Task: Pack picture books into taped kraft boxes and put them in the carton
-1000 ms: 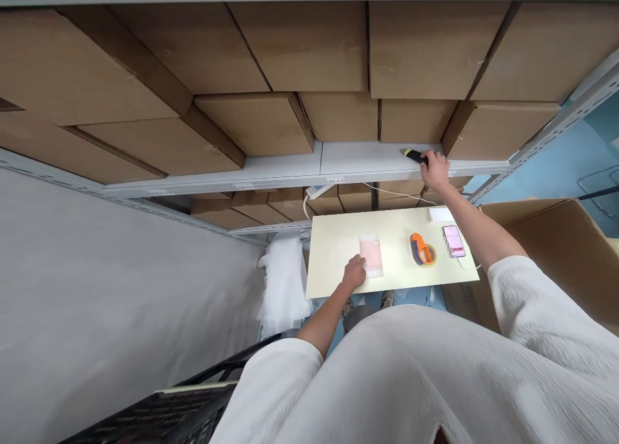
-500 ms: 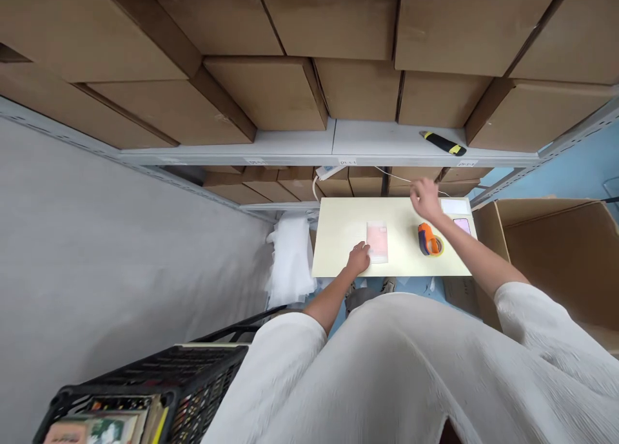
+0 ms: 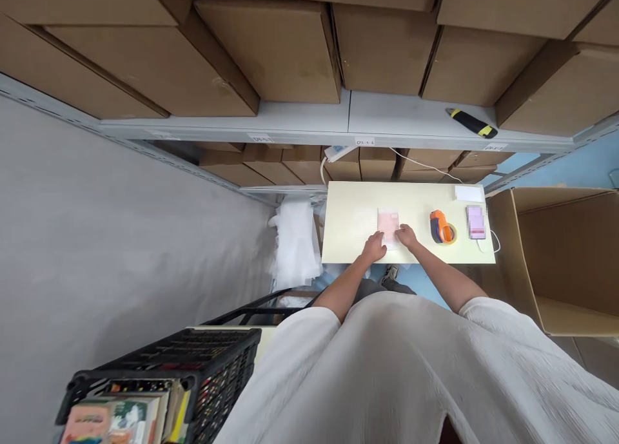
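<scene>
A thin pink booklet (image 3: pixel 387 222) in what looks like clear wrapping lies flat on the pale yellow table (image 3: pixel 348 205). My left hand (image 3: pixel 374 247) pinches its lower left corner, and my right hand (image 3: pixel 407 236) holds the right edge with fingers closed. The fingertips are small in view and partly hidden. To the right of my right hand sits an orange and dark tape dispenser (image 3: pixel 440 227) with a roll of yellowish tape.
A phone (image 3: pixel 476 222) with a cable and a white card (image 3: pixel 469 193) lie at the table's right. A utility knife (image 3: pixel 471 122) rests on the shelf of cardboard boxes. White wrapping sheets (image 3: pixel 296 244) hang left; a black crate of books (image 3: pixel 193 366) stands lower left, an open carton (image 3: pixel 565 250) right.
My right hand has come from the table's far right side down to the booklet's right edge. My left hand stays at its lower left corner. The head view has shifted downward.
</scene>
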Demonstrator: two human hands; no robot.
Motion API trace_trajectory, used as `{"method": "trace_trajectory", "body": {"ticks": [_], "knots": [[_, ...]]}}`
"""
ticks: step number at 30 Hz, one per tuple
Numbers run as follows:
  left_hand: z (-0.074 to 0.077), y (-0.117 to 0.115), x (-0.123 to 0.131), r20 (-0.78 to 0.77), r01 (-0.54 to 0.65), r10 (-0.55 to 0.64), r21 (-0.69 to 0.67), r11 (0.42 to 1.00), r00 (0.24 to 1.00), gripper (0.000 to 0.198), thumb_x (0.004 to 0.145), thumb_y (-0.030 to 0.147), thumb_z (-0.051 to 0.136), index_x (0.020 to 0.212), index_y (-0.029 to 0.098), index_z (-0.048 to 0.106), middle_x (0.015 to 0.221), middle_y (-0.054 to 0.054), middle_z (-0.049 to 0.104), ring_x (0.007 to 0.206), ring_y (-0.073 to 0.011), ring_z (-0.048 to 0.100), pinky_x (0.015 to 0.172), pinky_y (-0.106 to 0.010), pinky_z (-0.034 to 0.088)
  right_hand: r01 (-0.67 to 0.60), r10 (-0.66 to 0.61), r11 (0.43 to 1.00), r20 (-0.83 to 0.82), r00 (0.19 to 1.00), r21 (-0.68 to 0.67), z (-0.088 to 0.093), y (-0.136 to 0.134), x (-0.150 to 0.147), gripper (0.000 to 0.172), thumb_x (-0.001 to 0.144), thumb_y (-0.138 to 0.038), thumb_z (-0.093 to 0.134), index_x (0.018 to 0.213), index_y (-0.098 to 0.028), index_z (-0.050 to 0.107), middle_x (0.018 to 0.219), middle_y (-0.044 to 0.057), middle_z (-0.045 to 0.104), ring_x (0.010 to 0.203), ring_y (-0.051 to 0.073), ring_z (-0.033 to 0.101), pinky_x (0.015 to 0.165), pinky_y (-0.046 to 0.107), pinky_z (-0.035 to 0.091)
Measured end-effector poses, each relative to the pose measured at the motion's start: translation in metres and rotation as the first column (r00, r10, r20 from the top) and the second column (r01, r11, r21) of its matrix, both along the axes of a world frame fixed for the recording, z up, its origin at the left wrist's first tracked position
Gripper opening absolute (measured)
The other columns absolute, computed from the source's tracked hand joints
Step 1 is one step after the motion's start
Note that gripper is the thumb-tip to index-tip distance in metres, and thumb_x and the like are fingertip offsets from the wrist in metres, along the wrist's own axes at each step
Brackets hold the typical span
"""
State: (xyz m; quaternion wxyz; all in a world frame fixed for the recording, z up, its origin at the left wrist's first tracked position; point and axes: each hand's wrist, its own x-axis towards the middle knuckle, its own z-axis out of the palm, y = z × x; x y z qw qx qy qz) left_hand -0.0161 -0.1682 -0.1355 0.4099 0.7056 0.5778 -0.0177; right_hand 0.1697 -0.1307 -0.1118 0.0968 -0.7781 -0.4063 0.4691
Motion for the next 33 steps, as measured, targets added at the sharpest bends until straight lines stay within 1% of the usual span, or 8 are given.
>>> {"method": "trace_trajectory", "body": {"ticks": [4,8,12,16,19,23,28,33], "knots": [[-0.006,-0.001,-0.002,0.118,-0.079,0.085,-0.05,0.996,0.989,0.071,0.099,0.03,0.064,0.166,0.016,0.049,0.176,-0.017,0.047,0.156,-0.0367,0.053,0.131,-0.047,0.042,0.203,-0.2,0.979,-0.102,0.974,0.021,0.0,0.001,-0.006,0.026,0.085,-0.033,0.068,0.107,-0.019,0.071,0.109,0.007,0.079,0.099,0.021,0.073,0.085,0.028,0.057],[-0.005,0.005,-0.014,0.292,-0.303,0.323,-0.112,0.946,0.9,0.045,0.104,0.024,0.055,0.148,0.019,0.065,0.158,-0.015,0.066,0.143,-0.0301,0.065,0.124,-0.042,0.049,0.327,-0.296,0.943,-0.299,0.907,0.058,0.009,0.003,-0.023,0.019,0.085,-0.039,0.069,0.092,-0.022,0.07,0.087,0.002,0.074,0.082,0.018,0.068,0.074,0.027,0.053],[-0.002,0.013,-0.04,0.419,-0.564,0.553,-0.11,0.818,0.72,0.026,0.105,0.02,0.052,0.121,0.021,0.072,0.133,-0.013,0.077,0.126,-0.0246,0.072,0.114,-0.038,0.055,0.311,-0.261,0.95,-0.453,0.852,0.038,0.02,0.002,-0.046,0.017,0.087,-0.035,0.07,0.096,-0.022,0.074,0.09,0.003,0.075,0.078,0.015,0.069,0.072,0.025,0.053],[0.002,0.018,-0.065,0.439,-0.635,0.673,-0.255,0.729,0.595,0.025,0.111,0.03,0.05,0.127,0.024,0.067,0.115,-0.006,0.08,0.108,-0.0196,0.077,0.101,-0.033,0.058,0.259,-0.231,0.966,-0.4,0.887,0.016,0.019,-0.002,-0.061,0.013,0.087,-0.03,0.072,0.096,-0.021,0.075,0.098,0.005,0.078,0.081,0.016,0.07,0.07,0.025,0.053],[0.002,0.019,-0.077,0.373,-0.633,0.688,-0.277,0.723,0.622,0.033,0.112,0.037,0.053,0.141,0.024,0.061,0.119,-0.008,0.082,0.111,-0.0218,0.078,0.101,-0.033,0.057,0.219,-0.211,0.976,-0.313,0.926,-0.01,0.011,-0.005,-0.067,0.011,0.086,-0.028,0.073,0.094,-0.021,0.073,0.099,0.007,0.079,0.084,0.018,0.071,0.07,0.026,0.053],[-0.002,0.019,-0.09,0.294,-0.597,0.66,-0.282,0.751,0.692,0.05,0.106,0.032,0.062,0.155,0.021,0.054,0.141,-0.013,0.078,0.127,-0.0256,0.075,0.108,-0.035,0.055,0.119,-0.119,0.993,-0.167,0.979,-0.013,-0.003,-0.005,-0.073,0.013,0.086,-0.025,0.067,0.096,-0.021,0.075,0.102,0.007,0.08,0.093,0.021,0.073,0.076,0.028,0.056],[-0.012,0.02,-0.109,0.224,-0.576,0.624,-0.245,0.78,0.749,0.056,0.097,0.026,0.069,0.152,0.017,0.06,0.161,-0.02,0.064,0.147,-0.0319,0.065,0.122,-0.041,0.05,0.08,-0.08,0.997,-0.066,0.995,-0.007,-0.018,-0.001,-0.082,0.029,0.085,-0.026,0.067,0.112,-0.021,0.076,0.118,0.01,0.08,0.107,0.025,0.075,0.092,0.033,0.058],[-0.017,0.019,-0.115,0.26,-0.566,0.642,-0.313,0.763,0.721,0.054,0.096,0.021,0.071,0.149,0.019,0.062,0.158,-0.019,0.067,0.144,-0.0303,0.068,0.119,-0.039,0.052,0.06,-0.061,0.998,0.034,0.998,0.01,-0.031,0.005,-0.092,0.042,0.081,-0.026,0.07,0.123,-0.02,0.074,0.121,0.01,0.079,0.113,0.027,0.074,0.1,0.035,0.057]]}}
